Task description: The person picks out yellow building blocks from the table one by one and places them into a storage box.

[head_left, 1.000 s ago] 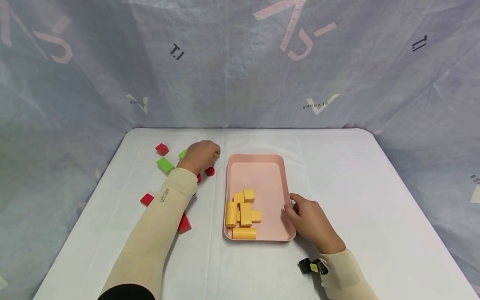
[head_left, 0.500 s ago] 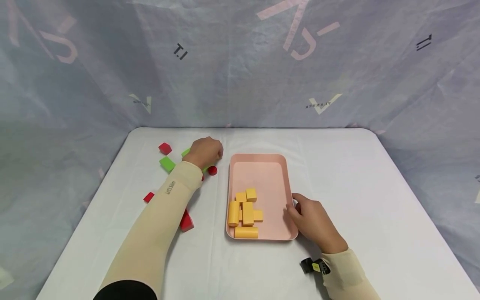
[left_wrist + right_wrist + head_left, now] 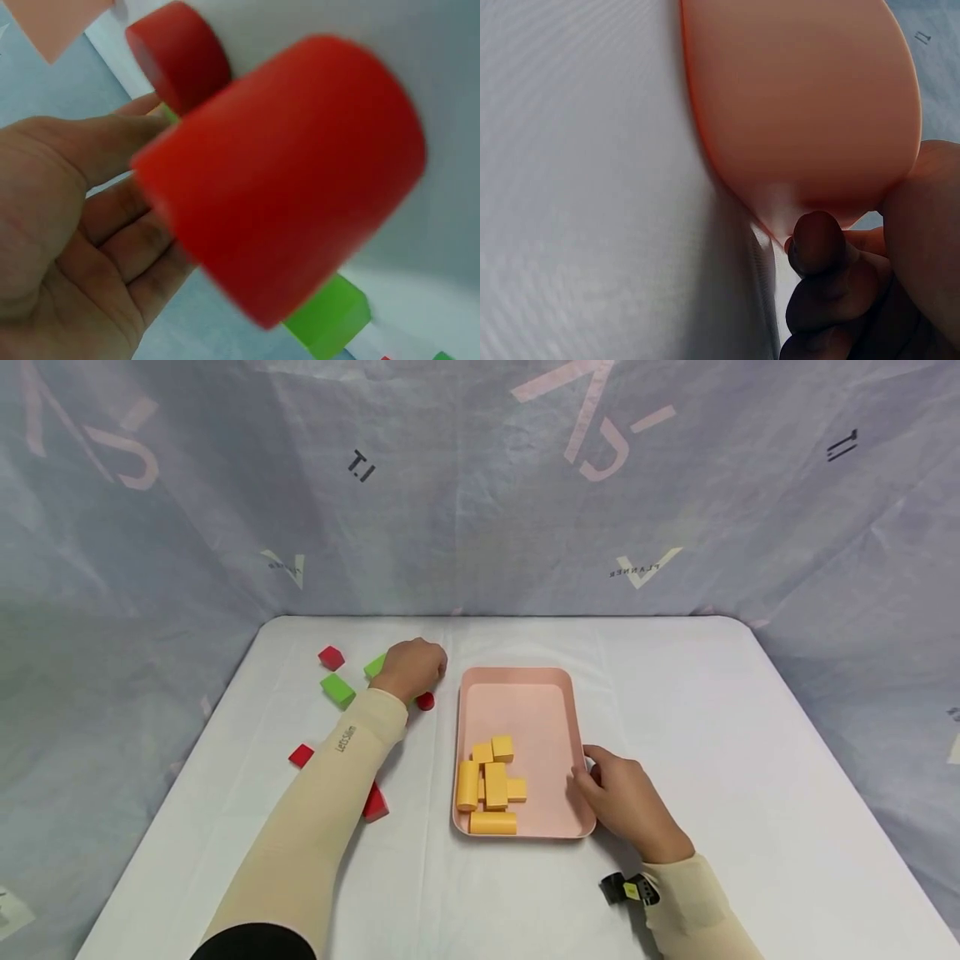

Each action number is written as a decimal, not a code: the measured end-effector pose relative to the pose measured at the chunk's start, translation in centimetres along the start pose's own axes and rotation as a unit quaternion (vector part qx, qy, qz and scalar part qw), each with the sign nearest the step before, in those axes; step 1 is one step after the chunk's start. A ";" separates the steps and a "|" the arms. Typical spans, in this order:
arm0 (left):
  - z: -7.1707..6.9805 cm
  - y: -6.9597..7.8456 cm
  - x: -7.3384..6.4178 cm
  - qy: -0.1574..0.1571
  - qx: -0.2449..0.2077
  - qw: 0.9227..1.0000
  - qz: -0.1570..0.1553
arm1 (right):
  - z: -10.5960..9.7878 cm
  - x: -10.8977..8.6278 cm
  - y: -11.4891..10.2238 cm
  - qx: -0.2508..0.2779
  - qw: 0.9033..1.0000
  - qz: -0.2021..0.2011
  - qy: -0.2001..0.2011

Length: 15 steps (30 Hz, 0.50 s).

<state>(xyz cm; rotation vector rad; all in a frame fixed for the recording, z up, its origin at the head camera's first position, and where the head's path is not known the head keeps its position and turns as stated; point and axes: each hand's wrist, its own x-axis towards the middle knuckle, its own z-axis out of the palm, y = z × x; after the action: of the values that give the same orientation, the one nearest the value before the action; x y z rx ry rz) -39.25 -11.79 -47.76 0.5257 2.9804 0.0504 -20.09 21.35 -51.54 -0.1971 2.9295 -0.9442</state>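
My left hand (image 3: 411, 668) reaches down among loose blocks left of the pink tray (image 3: 517, 702). In the left wrist view, the thumb and fingers of that hand (image 3: 71, 225) come together behind a large red cylinder (image 3: 292, 165). A sliver of yellow-green shows by the fingertips; whether they pinch it is hidden. A smaller red cylinder (image 3: 180, 56) and a green block (image 3: 330, 319) lie close by. My right hand (image 3: 626, 797) grips the tray's right edge, thumb over the rim, with curled fingers (image 3: 829, 292) outside. Yellow blocks (image 3: 496, 786) sit in the tray's near left part.
Around the left arm lie a red block (image 3: 331, 657), a green block (image 3: 337, 690), another red block (image 3: 302, 755) and a larger red one (image 3: 376, 803). A white cloth (image 3: 720, 727) covers the table, and a grey fabric (image 3: 480, 510) hangs behind it.
My left hand shifts slightly at first, then stays in nearly the same spot. The whole head view drifts a little to the right. My right hand keeps its hold on the tray.
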 end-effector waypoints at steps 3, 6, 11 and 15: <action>0.1 0.1 0.0 0.001 0.000 1.000 -0.007 | 0.0 0.0 0.0 0.004 1.000 0.001 0.000; 0.1 0.2 -0.1 0.001 -0.004 1.000 -0.012 | 0.0 0.1 0.0 0.005 1.000 0.000 0.000; 0.3 0.3 -0.5 -0.001 0.003 1.000 -0.018 | 0.1 0.1 -0.1 0.009 1.000 0.005 -0.010; 0.3 0.3 -1.0 0.010 0.013 1.000 -0.017 | 0.0 0.0 -0.1 0.009 1.000 0.006 -0.007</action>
<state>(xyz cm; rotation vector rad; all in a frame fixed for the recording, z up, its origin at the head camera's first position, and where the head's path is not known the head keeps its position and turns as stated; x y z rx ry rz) -38.20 -11.88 -47.92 0.4812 3.0123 0.0126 -20.11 21.26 -51.46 -0.1839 2.9051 -0.9635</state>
